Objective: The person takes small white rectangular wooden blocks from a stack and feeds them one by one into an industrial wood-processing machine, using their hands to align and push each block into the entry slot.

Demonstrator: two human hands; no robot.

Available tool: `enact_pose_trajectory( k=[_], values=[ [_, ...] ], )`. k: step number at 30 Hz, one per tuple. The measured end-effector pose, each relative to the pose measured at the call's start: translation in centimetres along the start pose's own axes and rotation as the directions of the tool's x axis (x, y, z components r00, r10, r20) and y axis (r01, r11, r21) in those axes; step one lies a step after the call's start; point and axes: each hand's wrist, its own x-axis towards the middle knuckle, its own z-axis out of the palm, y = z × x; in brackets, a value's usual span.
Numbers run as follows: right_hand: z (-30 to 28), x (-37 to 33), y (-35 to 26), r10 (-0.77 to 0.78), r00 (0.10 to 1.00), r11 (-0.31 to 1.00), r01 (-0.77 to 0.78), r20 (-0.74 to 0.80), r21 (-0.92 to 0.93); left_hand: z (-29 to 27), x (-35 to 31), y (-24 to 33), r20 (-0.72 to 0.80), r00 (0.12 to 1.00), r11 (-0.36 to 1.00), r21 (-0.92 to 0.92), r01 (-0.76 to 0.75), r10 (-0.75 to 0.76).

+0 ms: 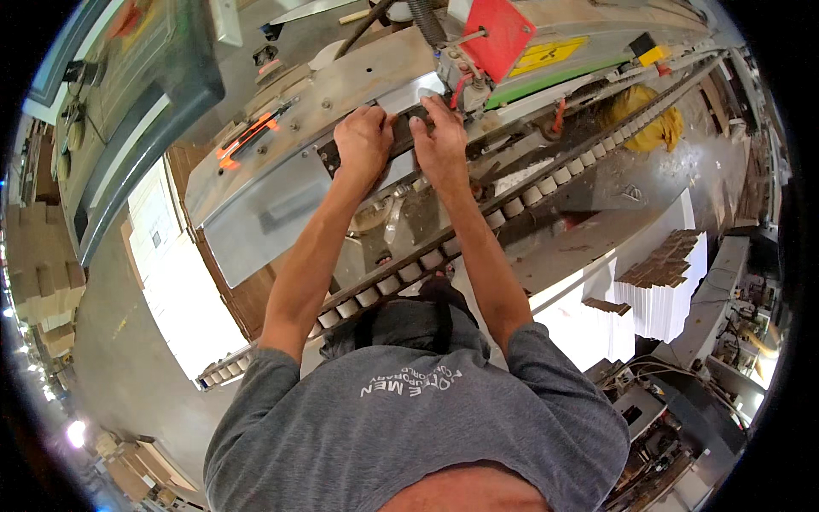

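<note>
While both forearms are stretched forward over the machine, a dark metal bar [403, 136] is touched by the two bare hands, side by side near its right end. The bar is set aslant along the edge of a grey metal panel [230, 183], just above a smooth silvery plate [256, 243]. By the left hand [363, 141] the bar is partly covered; its fingers are curled in, but whether the bar is grasped or merely pressed cannot be told. The right hand [442, 149] is placed just beside it, with the thumb bent toward the bar and the fingers reached forward across it; whether anything is pinched there cannot be told either, as the fingertips are partly hidden.

On the panel, to the left of the hands, an orange-handled tool [247, 143] is laid. Beyond the right hand a red plate [499, 38] is mounted, and a green strip [554, 84] is seen farther right. Nearer the body, a slanting row of white rollers [514, 207] is passed over by the right forearm. Well apart, at the right, a yellow bag [653, 119] is seen.
</note>
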Motion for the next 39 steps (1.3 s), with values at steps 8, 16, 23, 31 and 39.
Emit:
enact_pose_trajectory(
  k=[8,16,23,31,39],
  values=[
    [-10.6,-4.4,-4.5,0.272,0.945,0.924,-0.309,0.179,0.227,4.9,3.3,3.7,0.206,0.978,0.982,-0.181,0.058,-0.019],
    [-31.0,-14.0,-2.0,0.398,0.91,0.897,-0.413,-0.119,-0.158,-3.6,0.0,1.1,0.073,0.994,0.977,-0.206,-0.062,0.079],
    [-47.3,-20.5,2.5,0.566,0.8,0.418,-0.486,-0.199,-0.768,-3.8,-5.6,4.2,0.204,0.979,0.877,-0.466,0.12,-0.026],
    [-48.7,-21.0,4.8,0.604,0.792,0.461,-0.437,-0.088,-0.772,-4.8,-9.0,3.4,0.16,0.987,0.9,-0.43,0.069,0.001],
    [-36.2,-11.7,-2.9,0.333,0.903,0.862,-0.175,0.271,-0.476,-9.2,-10.9,3.5,0.095,0.972,0.887,-0.399,0.233,-0.213]
  ],
)
